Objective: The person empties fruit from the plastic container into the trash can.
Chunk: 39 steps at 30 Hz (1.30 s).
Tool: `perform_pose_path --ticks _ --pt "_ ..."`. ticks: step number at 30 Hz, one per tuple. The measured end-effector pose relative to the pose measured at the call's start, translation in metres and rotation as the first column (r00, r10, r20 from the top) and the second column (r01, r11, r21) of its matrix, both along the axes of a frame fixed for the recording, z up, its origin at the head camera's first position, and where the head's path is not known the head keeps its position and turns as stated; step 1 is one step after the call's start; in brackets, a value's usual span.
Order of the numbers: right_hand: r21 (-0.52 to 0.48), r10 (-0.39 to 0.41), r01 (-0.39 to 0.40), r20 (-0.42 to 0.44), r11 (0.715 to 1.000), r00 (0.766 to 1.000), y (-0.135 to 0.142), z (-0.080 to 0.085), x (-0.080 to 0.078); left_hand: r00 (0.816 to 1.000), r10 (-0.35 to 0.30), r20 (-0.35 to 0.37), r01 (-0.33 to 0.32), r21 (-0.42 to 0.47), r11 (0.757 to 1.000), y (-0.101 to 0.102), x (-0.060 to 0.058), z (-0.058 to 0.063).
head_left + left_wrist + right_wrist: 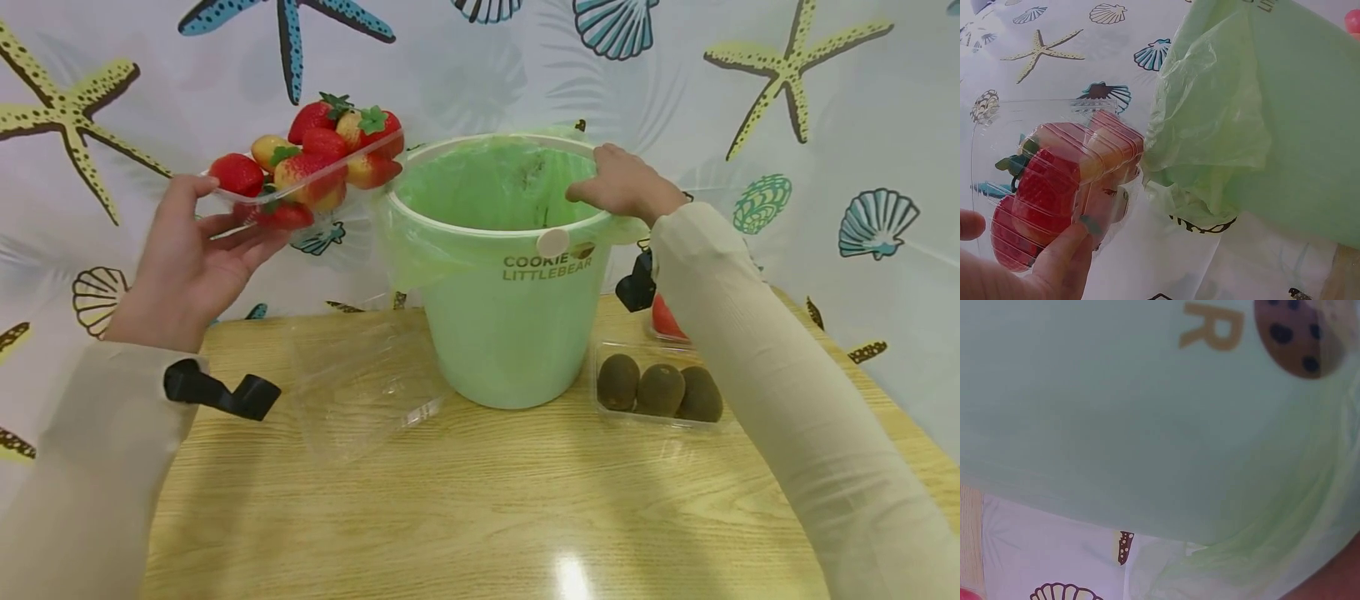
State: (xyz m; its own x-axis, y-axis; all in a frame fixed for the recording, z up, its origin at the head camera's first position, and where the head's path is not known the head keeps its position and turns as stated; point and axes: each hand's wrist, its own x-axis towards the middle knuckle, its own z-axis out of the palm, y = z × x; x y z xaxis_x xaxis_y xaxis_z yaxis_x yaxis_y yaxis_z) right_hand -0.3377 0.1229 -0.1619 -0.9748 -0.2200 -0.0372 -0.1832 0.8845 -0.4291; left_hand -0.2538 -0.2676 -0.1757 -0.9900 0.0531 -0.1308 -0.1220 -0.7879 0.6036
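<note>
My left hand [198, 258] holds a clear plastic tray [997, 134] of red and yellowish strawberries [322, 154], thumb at its near edge and fingers underneath. The tray hangs above the table, tilted, its far end close to the left rim of a pale green bin [510, 333]. A thin green bag [1216, 106] lines that bin and folds over the rim. At the bin's right side my right hand [633, 179] grips the rim, with the thumb on the inner side. In the right wrist view the bin wall [1104, 425] fills most of the picture and the fingers are hidden.
An empty clear plastic container [360, 383] lies left of the bin on the wooden table [450, 517]. Right of the bin stands a clear tray of kiwis [660, 390]. Behind it, red fruit [666, 318] shows partly under my right sleeve. A patterned cloth [480, 75] hangs behind.
</note>
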Motion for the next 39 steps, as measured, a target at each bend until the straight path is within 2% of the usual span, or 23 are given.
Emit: perform_pose_path --ticks 7,19,23,31,39 --pt "0.016 0.001 -0.001 0.012 1.000 1.000 -0.001 0.000 -0.002 1.000 0.004 0.001 -0.004 -0.063 0.998 0.022 -0.009 0.005" --pt "-0.002 0.007 -0.007 0.007 1.000 1.000 -0.003 0.001 -0.001 0.997 -0.059 0.045 0.065 -0.143 0.988 0.055 -0.026 0.015" --pt "0.002 0.013 -0.013 0.002 1.000 1.000 -0.003 0.000 -0.002 0.996 -0.078 0.033 0.083 -0.195 0.977 0.066 -0.030 0.018" --pt "0.016 0.012 -0.012 0.002 1.000 1.000 -0.001 0.001 -0.002 0.999 -0.031 0.023 0.037 -0.341 0.939 0.082 -0.034 0.025" --pt "0.016 0.006 -0.006 -0.004 1.000 1.000 0.002 0.000 -0.002 1.000 -0.019 -0.001 0.016 -0.479 0.878 0.095 -0.035 0.032"
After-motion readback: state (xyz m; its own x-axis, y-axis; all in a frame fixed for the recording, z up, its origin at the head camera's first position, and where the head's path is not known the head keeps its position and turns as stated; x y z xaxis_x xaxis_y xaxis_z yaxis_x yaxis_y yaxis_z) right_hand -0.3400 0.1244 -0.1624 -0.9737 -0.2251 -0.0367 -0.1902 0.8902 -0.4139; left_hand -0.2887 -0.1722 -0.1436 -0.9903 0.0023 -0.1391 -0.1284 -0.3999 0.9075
